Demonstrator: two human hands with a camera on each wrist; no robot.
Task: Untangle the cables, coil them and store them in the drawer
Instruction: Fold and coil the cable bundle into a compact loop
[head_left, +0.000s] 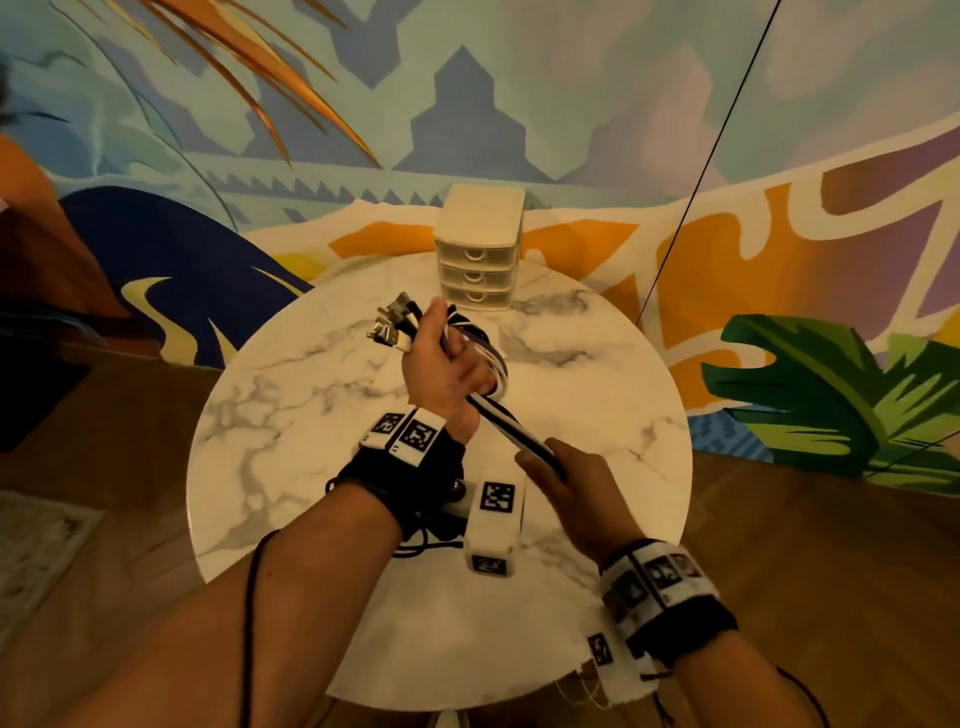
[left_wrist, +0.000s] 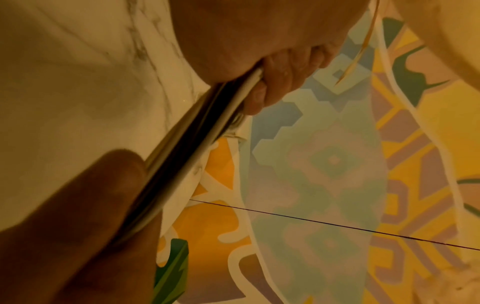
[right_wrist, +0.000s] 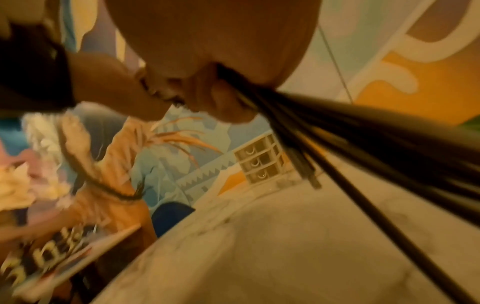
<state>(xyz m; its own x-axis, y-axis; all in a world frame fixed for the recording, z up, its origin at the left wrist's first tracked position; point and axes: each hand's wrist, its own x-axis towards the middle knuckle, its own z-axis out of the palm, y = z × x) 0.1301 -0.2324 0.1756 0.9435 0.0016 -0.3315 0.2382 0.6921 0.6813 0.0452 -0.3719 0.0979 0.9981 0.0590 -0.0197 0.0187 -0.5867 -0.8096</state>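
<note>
A bundle of black and white cables (head_left: 511, 423) stretches taut between my two hands above the round marble table (head_left: 597, 364). My left hand (head_left: 441, 358) grips it near the plug ends (head_left: 392, 325), which stick out up-left. Loose loops (head_left: 488, 353) hang beside that hand. My right hand (head_left: 566, 483) grips the bundle lower down, closer to me. In the left wrist view the left hand (left_wrist: 259, 51) is curled round the cables (left_wrist: 197, 139), with the right hand (left_wrist: 78, 216) dark below. In the right wrist view the cables (right_wrist: 363, 127) run blurred out of the right hand (right_wrist: 221, 41).
A small cream three-drawer unit (head_left: 480, 244) stands at the table's far edge, all drawers closed; it also shows as the drawer unit (right_wrist: 259, 162) in the right wrist view. A painted wall rises behind it, and a thin dark cord (head_left: 701, 182) hangs on the right. Wooden floor surrounds the table.
</note>
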